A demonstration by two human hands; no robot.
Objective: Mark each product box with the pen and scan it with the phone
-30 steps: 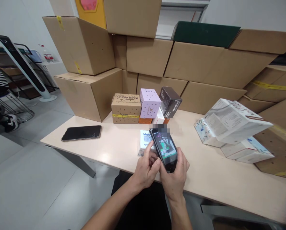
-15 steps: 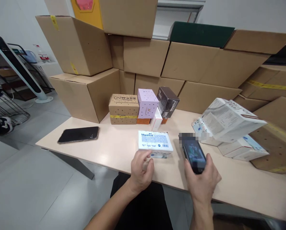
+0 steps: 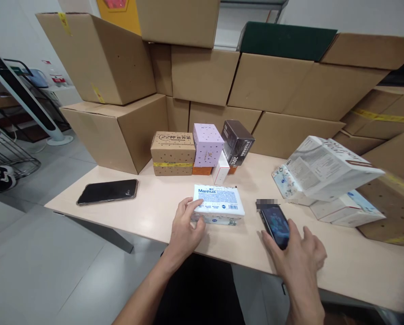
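Observation:
A white-and-blue pack of tissues [image 3: 222, 201] marked "Manhua" lies at the middle of the table. My left hand [image 3: 185, 228] grips its left end, index finger on the top and thumb by the front face. To the right, a dark handheld device with a lit screen [image 3: 275, 225] rests on the tabletop, part of its upper end blurred out. My right hand [image 3: 295, 250] is at its lower end, thumb and index finger on either side, the other fingers spread away to the right; it looks loose around the device.
A black smartphone [image 3: 107, 192] lies on the left of the table [image 3: 147, 212]. Behind stand a brown carton [image 3: 173, 153], a lilac box [image 3: 208, 144] and a dark brown box [image 3: 237, 140]. White boxes [image 3: 331, 169] are piled at right. Large cardboard boxes [image 3: 202, 74] wall the back.
My left hand has moved left and forward onto the tissue pack's left end. My right hand has loosened around the device, its outer fingers spreading right. The view has shifted slightly.

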